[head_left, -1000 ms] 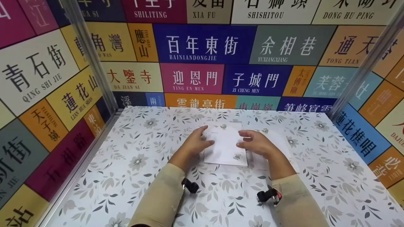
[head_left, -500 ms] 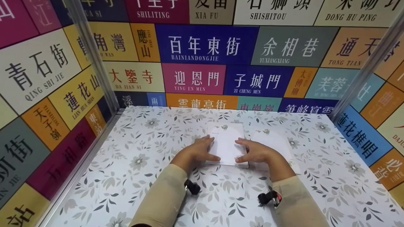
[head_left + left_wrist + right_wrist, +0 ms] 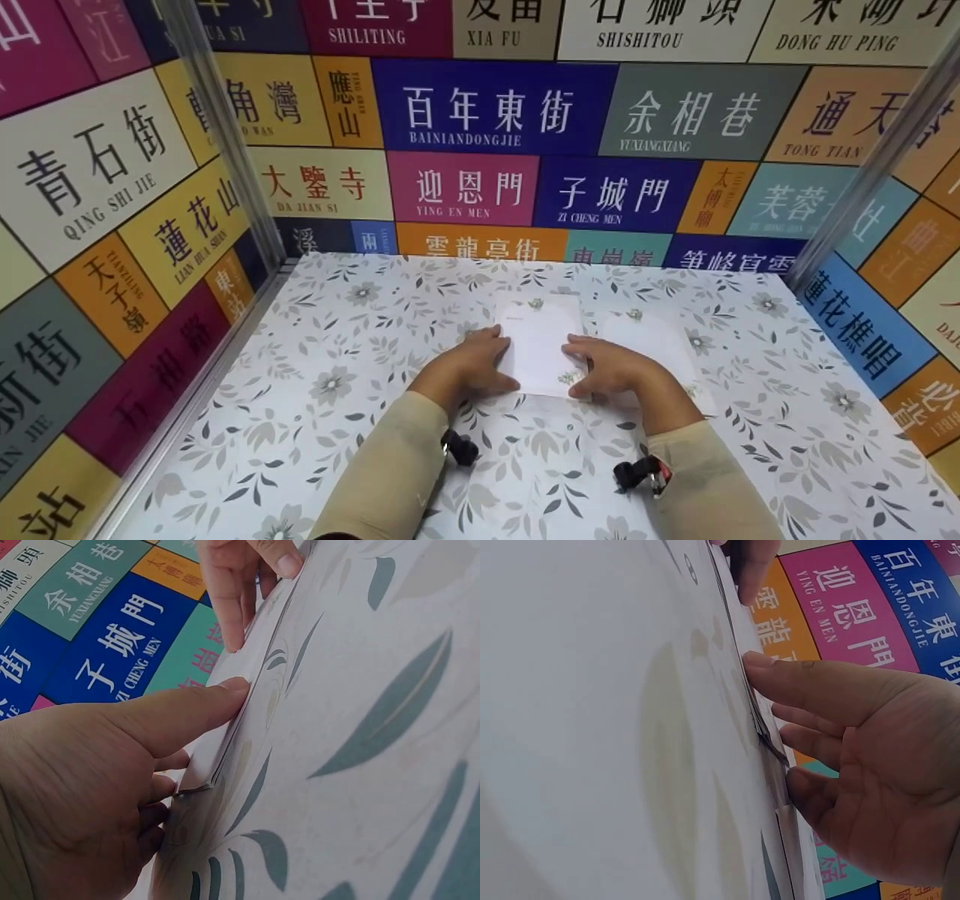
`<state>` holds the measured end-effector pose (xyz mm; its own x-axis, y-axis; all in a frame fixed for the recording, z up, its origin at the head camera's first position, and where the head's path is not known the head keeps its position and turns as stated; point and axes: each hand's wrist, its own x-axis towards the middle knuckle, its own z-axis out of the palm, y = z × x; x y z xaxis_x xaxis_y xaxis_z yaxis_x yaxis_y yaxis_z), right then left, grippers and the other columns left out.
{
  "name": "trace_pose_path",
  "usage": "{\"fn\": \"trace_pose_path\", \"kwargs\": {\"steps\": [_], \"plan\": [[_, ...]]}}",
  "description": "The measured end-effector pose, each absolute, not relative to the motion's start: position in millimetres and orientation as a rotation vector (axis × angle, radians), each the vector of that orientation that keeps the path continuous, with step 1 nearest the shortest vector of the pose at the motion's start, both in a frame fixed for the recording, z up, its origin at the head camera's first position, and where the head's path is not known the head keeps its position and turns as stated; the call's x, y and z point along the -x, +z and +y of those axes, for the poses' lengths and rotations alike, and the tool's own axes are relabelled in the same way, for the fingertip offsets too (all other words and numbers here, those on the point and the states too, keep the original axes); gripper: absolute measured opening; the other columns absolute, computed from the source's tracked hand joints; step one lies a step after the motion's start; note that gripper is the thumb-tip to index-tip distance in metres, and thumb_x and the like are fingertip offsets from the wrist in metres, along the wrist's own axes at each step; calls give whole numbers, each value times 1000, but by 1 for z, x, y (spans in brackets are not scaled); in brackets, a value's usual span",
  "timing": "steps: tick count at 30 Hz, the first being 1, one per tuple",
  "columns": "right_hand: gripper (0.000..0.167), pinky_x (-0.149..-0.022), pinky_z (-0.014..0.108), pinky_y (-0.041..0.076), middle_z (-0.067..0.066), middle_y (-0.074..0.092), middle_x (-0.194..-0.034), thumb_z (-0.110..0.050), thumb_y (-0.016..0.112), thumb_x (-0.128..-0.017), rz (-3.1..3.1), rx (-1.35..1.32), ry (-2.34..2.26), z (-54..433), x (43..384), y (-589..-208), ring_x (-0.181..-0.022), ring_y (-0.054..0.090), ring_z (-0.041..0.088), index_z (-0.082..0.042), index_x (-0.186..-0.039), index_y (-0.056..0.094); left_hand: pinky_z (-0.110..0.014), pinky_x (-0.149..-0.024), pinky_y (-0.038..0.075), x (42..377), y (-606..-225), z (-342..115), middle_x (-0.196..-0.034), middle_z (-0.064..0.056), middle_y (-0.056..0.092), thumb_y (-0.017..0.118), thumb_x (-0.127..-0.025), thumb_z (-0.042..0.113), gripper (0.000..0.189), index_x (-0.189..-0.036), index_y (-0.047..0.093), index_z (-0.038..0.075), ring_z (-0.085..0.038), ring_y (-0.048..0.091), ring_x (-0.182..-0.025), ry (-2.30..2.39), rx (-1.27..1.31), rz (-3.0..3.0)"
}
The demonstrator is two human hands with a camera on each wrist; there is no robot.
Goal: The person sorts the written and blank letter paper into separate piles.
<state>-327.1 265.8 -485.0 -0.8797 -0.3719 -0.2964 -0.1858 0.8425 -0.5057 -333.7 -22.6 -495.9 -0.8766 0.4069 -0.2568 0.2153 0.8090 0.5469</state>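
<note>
A thin stack of white letter paper [image 3: 538,349], printed with small floral corners, lies on the table. My left hand [image 3: 466,365] holds its near left corner, fingers along the left side and thumb at the front edge. At the near right corner my right hand [image 3: 619,366] grips in the same way. In the left wrist view, layered edges show on the stack [image 3: 208,761], with the left thumb across the front. The right wrist view shows the right hand [image 3: 900,754] with bent fingers, thumb tip at the paper's edge.
A second white floral sheet or pile [image 3: 649,341] lies just right of the stack, partly behind the right hand. White cloth with grey leaves and flowers covers the table [image 3: 337,435]. Panels with colourful street-name signs [image 3: 487,105] enclose the back and both sides.
Both hands have come down from above the stack and drawn nearer to me, closing in on its near corners. The head view has shifted slightly.
</note>
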Motion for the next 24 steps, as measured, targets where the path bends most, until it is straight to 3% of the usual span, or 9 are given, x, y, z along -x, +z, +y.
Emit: {"fn": "trace_pose_path", "kwargs": {"steps": [17, 24], "plan": [[83, -135, 62, 16, 8, 30, -178, -30, 87, -90, 2639, 389, -698, 265, 326, -483, -167, 19, 41, -18, -162, 48, -50, -138, 13, 337, -496, -20, -181, 4, 20, 84, -90, 44, 87, -165, 43, 25, -25, 14, -170, 773, -407, 2604], [78, -134, 61, 23, 13, 35, -174, -28, 87, -90, 2669, 351, -738, 263, 326, -485, -163, 27, 42, -14, -159, 53, -50, -136, 25, 337, -498, -21, -176, -3, 32, 85, -89, 46, 81, -159, 52, 22, -29, 25, -166, 763, -438, 2678]]}}
